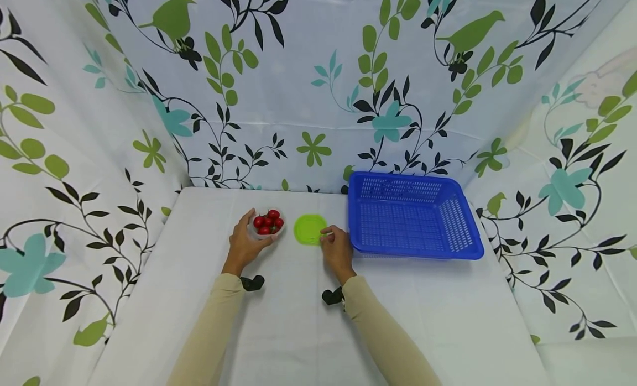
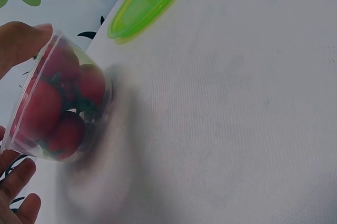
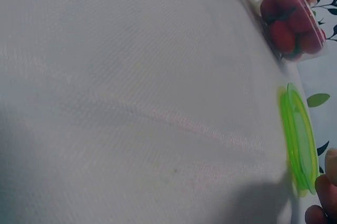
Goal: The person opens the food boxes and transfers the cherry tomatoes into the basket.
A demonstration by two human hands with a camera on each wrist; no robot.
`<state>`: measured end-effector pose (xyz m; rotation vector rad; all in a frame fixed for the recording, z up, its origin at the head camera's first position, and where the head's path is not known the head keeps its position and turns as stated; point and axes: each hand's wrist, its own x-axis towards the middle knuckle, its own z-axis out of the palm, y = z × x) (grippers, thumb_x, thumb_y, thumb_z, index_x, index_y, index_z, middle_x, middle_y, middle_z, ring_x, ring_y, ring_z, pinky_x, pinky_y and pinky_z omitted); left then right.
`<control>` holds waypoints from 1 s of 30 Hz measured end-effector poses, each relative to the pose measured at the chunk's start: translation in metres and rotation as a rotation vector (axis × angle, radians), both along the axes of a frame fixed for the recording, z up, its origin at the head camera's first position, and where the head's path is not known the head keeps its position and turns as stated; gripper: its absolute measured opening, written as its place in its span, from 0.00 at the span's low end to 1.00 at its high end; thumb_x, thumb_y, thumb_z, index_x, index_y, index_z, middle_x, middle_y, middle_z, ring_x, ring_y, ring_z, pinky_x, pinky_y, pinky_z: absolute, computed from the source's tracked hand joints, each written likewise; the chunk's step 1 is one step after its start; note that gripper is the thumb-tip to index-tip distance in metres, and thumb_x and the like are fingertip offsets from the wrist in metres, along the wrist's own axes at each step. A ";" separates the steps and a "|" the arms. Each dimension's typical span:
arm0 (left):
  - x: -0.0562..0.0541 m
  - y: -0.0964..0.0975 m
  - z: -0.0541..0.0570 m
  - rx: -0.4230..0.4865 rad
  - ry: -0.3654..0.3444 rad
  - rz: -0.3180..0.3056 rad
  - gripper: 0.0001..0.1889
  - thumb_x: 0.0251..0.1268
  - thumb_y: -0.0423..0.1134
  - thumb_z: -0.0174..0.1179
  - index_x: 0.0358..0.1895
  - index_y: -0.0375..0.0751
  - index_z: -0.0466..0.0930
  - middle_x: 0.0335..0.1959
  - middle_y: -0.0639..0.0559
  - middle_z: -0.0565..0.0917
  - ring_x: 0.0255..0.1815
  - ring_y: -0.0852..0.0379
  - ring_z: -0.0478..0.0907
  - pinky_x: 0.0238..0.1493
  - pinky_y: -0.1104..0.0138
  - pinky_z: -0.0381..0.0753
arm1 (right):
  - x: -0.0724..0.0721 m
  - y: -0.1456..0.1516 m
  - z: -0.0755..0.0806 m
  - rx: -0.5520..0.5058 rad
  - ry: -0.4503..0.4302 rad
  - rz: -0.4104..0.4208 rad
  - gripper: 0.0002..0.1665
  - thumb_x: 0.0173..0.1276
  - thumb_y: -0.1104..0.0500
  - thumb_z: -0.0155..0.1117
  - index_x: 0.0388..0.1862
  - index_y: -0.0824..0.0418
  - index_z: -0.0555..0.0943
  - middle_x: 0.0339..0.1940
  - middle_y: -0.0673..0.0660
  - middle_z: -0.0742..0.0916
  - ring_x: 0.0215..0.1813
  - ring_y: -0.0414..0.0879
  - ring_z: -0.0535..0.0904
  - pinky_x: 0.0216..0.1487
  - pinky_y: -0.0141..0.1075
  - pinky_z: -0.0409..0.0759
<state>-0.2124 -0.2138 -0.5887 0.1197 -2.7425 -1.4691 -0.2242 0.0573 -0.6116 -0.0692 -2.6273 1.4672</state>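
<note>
A clear plastic tub (image 2: 97, 124) of small red tomatoes (image 1: 269, 222) with green stems stands on the white table at the left. My left hand (image 1: 244, 243) holds it by the rim, thumb on one side and fingers on the other. To its right lies a round bright-green lid (image 1: 309, 229), flat on the cloth. At the lid's right edge is my right hand (image 1: 337, 250), its fingers loosely bent. In the right wrist view its fingertips (image 3: 325, 188) are beside the lid's edge; whether they touch it I cannot tell.
A blue perforated plastic basket (image 1: 355, 231) stands right of my right hand, near the table's back edge. White cloth covers the table (image 1: 293, 319). A patterned curtain (image 1: 298, 98) with leaves and birds hangs behind and at both sides.
</note>
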 end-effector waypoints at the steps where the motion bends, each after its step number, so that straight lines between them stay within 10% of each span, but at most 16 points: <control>1: 0.000 0.000 0.001 0.007 -0.001 0.002 0.56 0.62 0.53 0.77 0.86 0.44 0.51 0.85 0.38 0.61 0.86 0.35 0.53 0.83 0.31 0.41 | 0.000 -0.001 0.001 -0.002 0.012 -0.001 0.09 0.69 0.64 0.74 0.47 0.56 0.90 0.33 0.56 0.89 0.41 0.50 0.82 0.41 0.41 0.77; 13: -0.003 0.001 -0.003 0.013 -0.021 0.009 0.55 0.62 0.51 0.77 0.87 0.50 0.52 0.87 0.42 0.58 0.86 0.36 0.53 0.83 0.32 0.52 | -0.001 -0.032 0.029 -0.007 0.138 0.086 0.12 0.67 0.61 0.78 0.49 0.56 0.89 0.34 0.54 0.92 0.45 0.52 0.81 0.49 0.44 0.75; 30: -0.003 0.004 -0.004 -0.033 0.017 -0.013 0.56 0.64 0.53 0.75 0.88 0.46 0.49 0.87 0.39 0.58 0.87 0.34 0.54 0.84 0.35 0.55 | -0.006 -0.082 0.039 0.059 0.096 0.202 0.16 0.69 0.58 0.78 0.55 0.53 0.90 0.41 0.50 0.93 0.52 0.47 0.81 0.54 0.41 0.78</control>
